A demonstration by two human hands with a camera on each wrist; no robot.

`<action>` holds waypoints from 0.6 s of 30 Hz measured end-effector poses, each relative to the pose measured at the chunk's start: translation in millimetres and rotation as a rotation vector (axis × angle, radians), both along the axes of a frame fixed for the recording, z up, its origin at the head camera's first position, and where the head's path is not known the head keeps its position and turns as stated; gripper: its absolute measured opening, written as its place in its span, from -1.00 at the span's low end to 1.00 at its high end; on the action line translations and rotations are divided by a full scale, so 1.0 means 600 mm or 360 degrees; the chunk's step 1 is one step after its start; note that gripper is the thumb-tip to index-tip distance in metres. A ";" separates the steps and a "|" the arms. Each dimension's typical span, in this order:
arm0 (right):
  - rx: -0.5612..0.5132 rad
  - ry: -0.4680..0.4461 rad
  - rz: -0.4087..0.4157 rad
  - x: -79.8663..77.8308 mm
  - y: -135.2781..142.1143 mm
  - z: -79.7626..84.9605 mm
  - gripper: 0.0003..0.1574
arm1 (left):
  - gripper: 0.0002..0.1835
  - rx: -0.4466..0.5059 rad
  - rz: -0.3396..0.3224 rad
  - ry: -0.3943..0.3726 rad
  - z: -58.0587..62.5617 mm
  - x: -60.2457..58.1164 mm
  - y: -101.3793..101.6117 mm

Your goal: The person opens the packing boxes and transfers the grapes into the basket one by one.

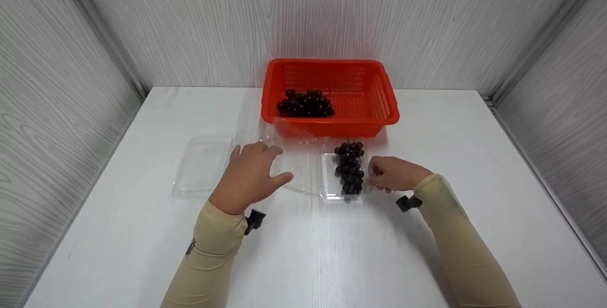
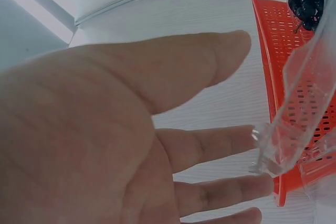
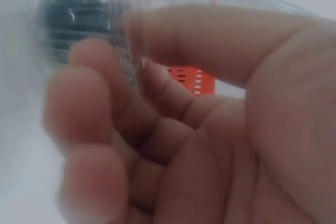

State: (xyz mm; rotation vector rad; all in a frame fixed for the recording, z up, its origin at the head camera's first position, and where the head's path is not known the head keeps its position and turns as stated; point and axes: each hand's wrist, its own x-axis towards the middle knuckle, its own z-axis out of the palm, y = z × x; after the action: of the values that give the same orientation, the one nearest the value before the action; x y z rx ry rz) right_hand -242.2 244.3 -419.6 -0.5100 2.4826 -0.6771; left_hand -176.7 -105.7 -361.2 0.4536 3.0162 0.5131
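A clear plastic clamshell box [image 1: 330, 175] lies unfolded in front of the basket, its raised lid [image 1: 298, 166] to the left. A bunch of dark grapes [image 1: 350, 168] lies lengthwise in the box's right-hand part. My right hand [image 1: 393, 174] pinches the box's right rim between thumb and curled fingers; the right wrist view shows the plastic, blurred, by the thumb tip. Over the lid, my left hand [image 1: 251, 174] is spread with thumb apart. In the left wrist view its straight fingers [image 2: 210, 142] reach the lid's clear edge [image 2: 273, 153], and nothing lies in the palm.
A red perforated basket [image 1: 389, 109] stands at the back, with another bunch of dark grapes [image 1: 306, 104] in its left side. Left of my left hand lies more clear plastic packaging [image 1: 197, 166]. Pale wood-grain panels [image 1: 199, 28] wall the white table at the back and sides.
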 end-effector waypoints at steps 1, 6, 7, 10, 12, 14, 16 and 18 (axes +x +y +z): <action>0.0006 0.0009 -0.0002 0.001 0.000 0.000 -0.84 | -0.34 0.0003 0.0010 -0.0023 0.000 -0.001 0.000; 0.0072 0.0021 -0.0019 0.004 -0.001 0.006 -0.74 | -0.32 0.0011 0.0040 -0.0109 -0.001 -0.006 -0.003; 0.0082 0.0023 -0.0027 0.004 -0.002 0.008 -0.73 | -0.31 0.0000 0.0042 -0.0118 -0.001 -0.007 -0.003; 0.0101 0.0092 -0.0090 0.006 -0.003 0.015 -0.72 | -0.30 -0.0020 0.0058 -0.0136 -0.003 -0.008 -0.005; 0.0089 0.0181 -0.0147 0.006 -0.004 0.018 -0.73 | -0.31 -0.0024 0.0063 -0.0118 -0.005 -0.008 -0.004; 0.0069 0.0268 -0.0208 0.006 -0.007 0.022 -0.73 | -0.32 -0.0008 0.0058 -0.0070 -0.007 -0.008 0.000; 0.0039 0.0317 -0.0253 0.006 -0.012 0.024 -0.72 | -0.35 0.0026 0.0027 0.0017 -0.010 -0.009 0.009; 0.0020 0.0337 -0.0285 0.006 -0.017 0.026 -0.70 | -0.33 0.0079 -0.0036 0.0115 -0.017 -0.011 0.023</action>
State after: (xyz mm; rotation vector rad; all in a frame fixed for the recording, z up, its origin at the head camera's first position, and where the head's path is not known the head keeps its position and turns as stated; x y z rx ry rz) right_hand -238.3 233.9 -403.8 -0.3745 2.7545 -0.7079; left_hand -183.5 -92.1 -371.2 0.5197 3.0690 0.5834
